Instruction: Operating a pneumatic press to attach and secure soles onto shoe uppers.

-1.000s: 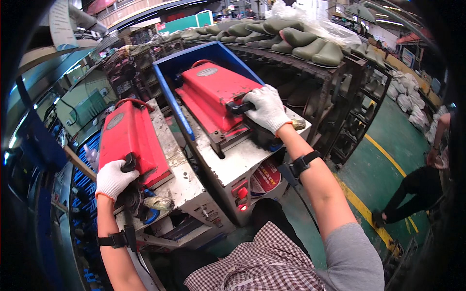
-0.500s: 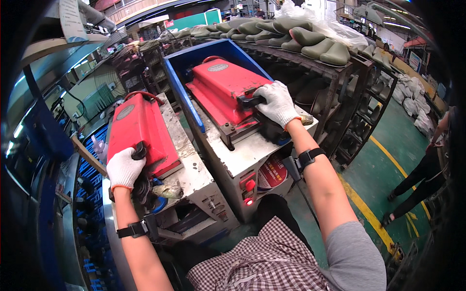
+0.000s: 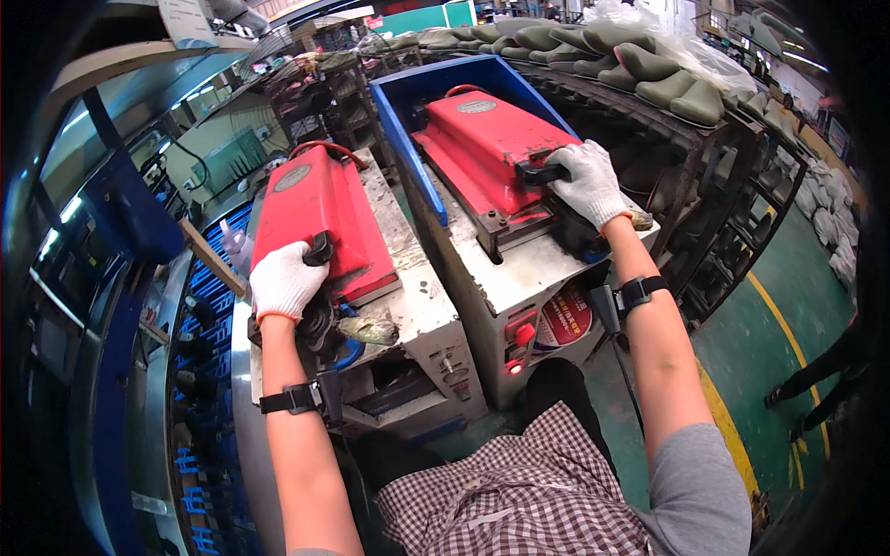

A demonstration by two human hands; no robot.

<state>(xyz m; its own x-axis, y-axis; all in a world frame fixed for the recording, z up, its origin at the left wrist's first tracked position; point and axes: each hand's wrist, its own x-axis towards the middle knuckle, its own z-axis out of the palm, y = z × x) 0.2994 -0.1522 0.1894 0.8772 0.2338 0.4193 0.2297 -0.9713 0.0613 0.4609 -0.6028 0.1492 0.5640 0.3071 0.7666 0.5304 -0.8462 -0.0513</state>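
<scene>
Both red lids have come lower; left hand (image 3: pixel 285 281) and right hand (image 3: pixel 587 183) each clasp a black handle (image 3: pixel 540 172) under curled fingers.

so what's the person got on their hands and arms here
Both hands wear white knit work gloves with a thin orange edge at the cuff: left hand, right hand. Each forearm is bare apart from a black strap carrying a small black box: the left band sits mid-forearm, the right band close to the wrist. A grey short sleeve covers the right upper arm.
</scene>
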